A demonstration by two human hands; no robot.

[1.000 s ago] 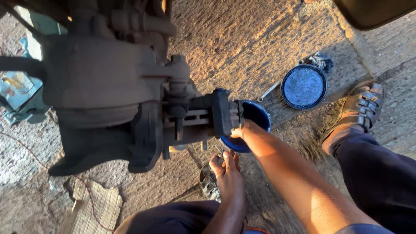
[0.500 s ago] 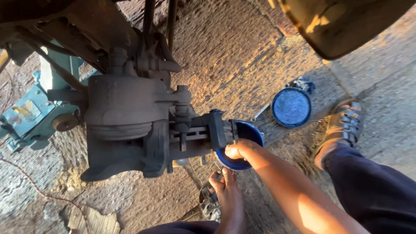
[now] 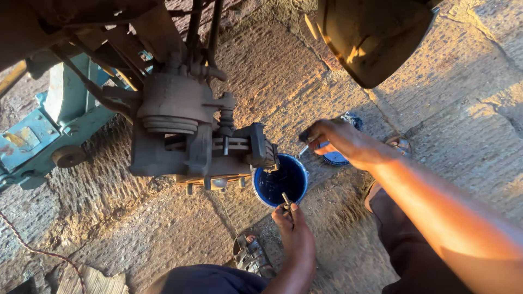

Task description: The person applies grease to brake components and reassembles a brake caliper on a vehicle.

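Note:
A rusty grey brake caliper assembly (image 3: 207, 147) hangs over the stone ground, left of middle. Just below its right end stands an open round blue tub (image 3: 275, 188) with dark blue contents. My left hand (image 3: 294, 231) reaches up from the bottom and pinches a small metal pin (image 3: 285, 200) at the tub's near rim. My right hand (image 3: 340, 140) hovers to the right of the caliper, above the tub's blue lid (image 3: 333, 159). Its fingers are closed around the dark handle of a slim tool (image 3: 304, 142), whose metal tip points down towards the tub.
A teal floor jack (image 3: 38, 141) stands at the left under the car. A dark rounded car part (image 3: 376, 32) overhangs the top right. My sandalled feet (image 3: 250, 253) (image 3: 400, 144) rest beside the tub and lid. A red wire (image 3: 32, 242) and a wood scrap (image 3: 92, 280) lie at the bottom left.
My right hand has left the tub's rim and moved up and right to the tool by the lid. My left hand has come up to the tub with the pin.

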